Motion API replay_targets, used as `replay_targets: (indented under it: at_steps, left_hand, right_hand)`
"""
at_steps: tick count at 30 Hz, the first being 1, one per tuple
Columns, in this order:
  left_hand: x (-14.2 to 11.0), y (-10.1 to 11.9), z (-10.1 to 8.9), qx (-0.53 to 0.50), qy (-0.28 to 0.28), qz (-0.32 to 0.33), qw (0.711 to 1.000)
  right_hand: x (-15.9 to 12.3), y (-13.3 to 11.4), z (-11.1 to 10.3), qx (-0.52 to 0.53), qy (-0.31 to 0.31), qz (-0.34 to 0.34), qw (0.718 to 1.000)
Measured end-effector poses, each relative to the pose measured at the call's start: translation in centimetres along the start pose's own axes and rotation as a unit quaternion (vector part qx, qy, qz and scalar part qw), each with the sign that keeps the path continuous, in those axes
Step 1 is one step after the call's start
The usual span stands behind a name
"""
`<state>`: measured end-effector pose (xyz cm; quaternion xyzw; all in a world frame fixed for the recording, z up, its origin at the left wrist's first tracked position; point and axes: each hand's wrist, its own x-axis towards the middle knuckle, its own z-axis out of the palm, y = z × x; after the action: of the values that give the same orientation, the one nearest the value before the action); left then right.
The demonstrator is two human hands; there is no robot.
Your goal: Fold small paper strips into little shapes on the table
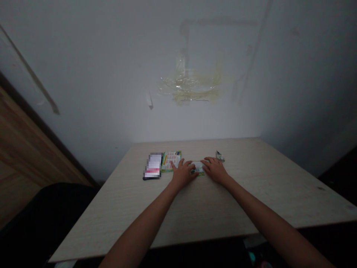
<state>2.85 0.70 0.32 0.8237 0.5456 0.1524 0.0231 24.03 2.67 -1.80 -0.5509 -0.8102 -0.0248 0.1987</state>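
Note:
A small card or folded paper (198,166), pale with a green lower edge, lies flat on the table between my hands. My left hand (183,175) rests on its left side with fingers spread, the thumb along the green edge. The outer fingers of that hand reach onto a printed leaflet (169,158) with a green border and rows of pinkish boxes. From the right, my right hand (216,171) lies with fingers apart on the card's other side. Just beyond it sits a small crumpled silvery scrap (219,156), maybe a wrapper. Part of the card is hidden under my fingers.
Left of the leaflet lies a phone (153,166) with a lit, blurred-out screen. The light wooden table (134,212) meets a grey wall (125,93) with old clear tape (192,87) on it. A black shape (52,216) stands by the table's left edge.

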Motion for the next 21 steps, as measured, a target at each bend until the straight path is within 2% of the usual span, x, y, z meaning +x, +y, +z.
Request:
replay_targets:
  at_steps: [10,15,21]
  left_hand:
    - [-0.3,0.1,0.2,-0.001,0.015,-0.008,1.000]
    - [-0.4,0.2,0.1,0.004,0.023,-0.004,1.000]
    - [-0.3,0.1,0.2,0.006,0.022,-0.012,1.000]
  right_hand:
    - [0.0,0.4,0.2,0.010,0.003,0.005,1.000]
    - [0.3,0.7,0.1,0.022,-0.019,0.015,0.999]
    - [0.1,1.8,0.6,0.053,-0.028,-0.017,0.998]
